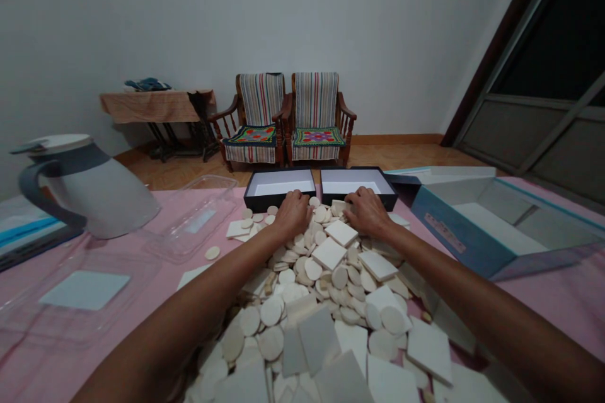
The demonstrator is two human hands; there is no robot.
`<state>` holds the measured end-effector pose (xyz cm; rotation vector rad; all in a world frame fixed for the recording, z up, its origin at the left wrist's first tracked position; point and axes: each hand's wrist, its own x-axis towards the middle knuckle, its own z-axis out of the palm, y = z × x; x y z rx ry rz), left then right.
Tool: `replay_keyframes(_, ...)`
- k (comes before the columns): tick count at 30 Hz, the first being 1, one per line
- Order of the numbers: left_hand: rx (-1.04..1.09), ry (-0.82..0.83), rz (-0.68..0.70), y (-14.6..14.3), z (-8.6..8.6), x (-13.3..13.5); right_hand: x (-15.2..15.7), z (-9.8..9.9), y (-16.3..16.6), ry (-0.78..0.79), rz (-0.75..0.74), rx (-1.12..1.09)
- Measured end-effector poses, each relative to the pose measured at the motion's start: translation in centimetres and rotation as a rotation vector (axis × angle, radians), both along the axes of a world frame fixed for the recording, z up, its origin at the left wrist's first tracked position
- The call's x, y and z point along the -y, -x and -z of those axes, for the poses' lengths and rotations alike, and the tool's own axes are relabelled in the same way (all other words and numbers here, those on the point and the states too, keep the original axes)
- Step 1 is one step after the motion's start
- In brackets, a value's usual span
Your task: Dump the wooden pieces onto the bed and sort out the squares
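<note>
A heap of white round discs and square tiles (326, 277) covers the middle of the pink tablecloth (155, 277). My left hand (292, 213) rests palm down on the far end of the heap, fingers curled over some pieces. My right hand (366, 209) lies beside it, fingers curled onto pieces near a square tile (341, 232). Just beyond the hands stand two dark open boxes with white insides, the left box (278, 187) and the right box (355, 184). What the fingers hold is hidden.
A white jug with a grey handle (89, 186) stands at the left. Clear plastic trays (193, 217) lie beside it. A large light-blue box (477, 227) sits open at the right. Two striped chairs (288, 116) and a small table (155, 107) stand by the far wall.
</note>
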<state>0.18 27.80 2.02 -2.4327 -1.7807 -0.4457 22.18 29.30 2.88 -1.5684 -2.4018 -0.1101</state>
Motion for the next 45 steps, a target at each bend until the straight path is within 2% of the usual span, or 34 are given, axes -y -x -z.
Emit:
replay_keyframes(6,-0.017,0.069,-0.055,-0.9,-0.6,0.2,-0.3,0.1,0.4,0.211,-0.046,0.043)
replay_keyframes(14,0.024,0.177,-0.066,-1.2,-0.6,0.7,-0.9,-0.3,1.5,0.303,-0.086,0.063)
replay_keyframes(21,0.173,0.161,0.042,-1.0,-0.1,2.4,-0.8,-1.6,-0.9,0.381,-0.230,-0.020)
replay_keyframes(25,0.305,0.217,0.142,-1.8,-0.2,3.6,0.3,-3.2,-2.5,0.617,-0.502,-0.258)
replay_keyframes(27,0.363,0.250,0.208,-2.7,-0.4,4.5,1.3,-4.1,-3.1,0.694,-0.593,-0.289)
replay_keyframes(30,0.429,0.293,0.309,-4.2,-1.0,6.2,2.4,-5.4,-4.4,0.657,-0.598,-0.178)
replay_keyframes(32,0.466,0.317,0.368,-4.5,-1.7,7.3,2.6,-6.1,-5.6,0.622,-0.525,-0.088)
replay_keyframes(35,0.534,0.339,0.434,-3.0,-3.4,8.9,2.8,-6.7,-7.5,0.575,-0.395,-0.083)
replay_keyframes(38,0.527,0.314,0.371,0.6,-5.0,10.1,4.1,-7.1,-8.0,0.582,-0.396,-0.144)
replay_keyframes(42,0.248,0.499,0.194,5.6,-5.7,11.2,6.7,-6.8,-6.2,0.630,-0.501,-0.094)
replay_keyframes(45,0.085,0.562,0.168,7.2,-5.1,11.8,7.8,-5.9,-4.1,0.673,-0.517,-0.021)
